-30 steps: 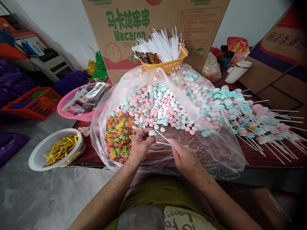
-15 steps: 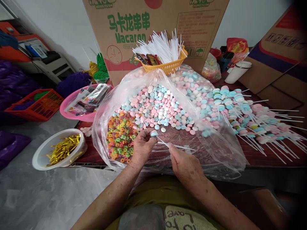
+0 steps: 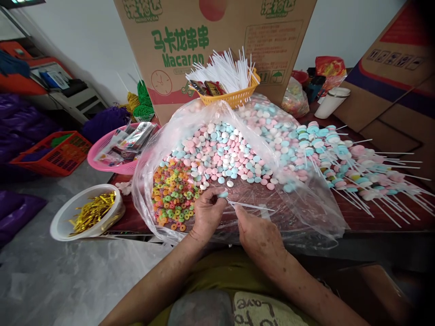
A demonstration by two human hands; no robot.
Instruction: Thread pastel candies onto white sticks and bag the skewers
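Between the thumb and fingers of my left hand (image 3: 208,213) is a pale blue candy (image 3: 223,194), partly covered by the fingertips. Just to its right, my right hand (image 3: 261,235) is closed on thin white sticks (image 3: 254,207), at least two by the look of it. Their left ends are close to the candy; whether one touches it I cannot tell. Under and ahead of my hands, clear plastic holds a heap of pink, white and blue candies (image 3: 222,156). Small colourful ring candies (image 3: 175,192) lie beside my left hand.
Skewered candies (image 3: 346,158) are piled at the right. A yellow basket (image 3: 234,97) of white sticks stands behind the heap, before a large carton (image 3: 222,27). To the left are a pink basket (image 3: 102,158) of packets and a white bowl (image 3: 63,217) with gold twist ties.
My left hand has moved slightly right with the candy, closer to my right hand. My right hand has shifted a little left, and the stick ends are nearer the candy.
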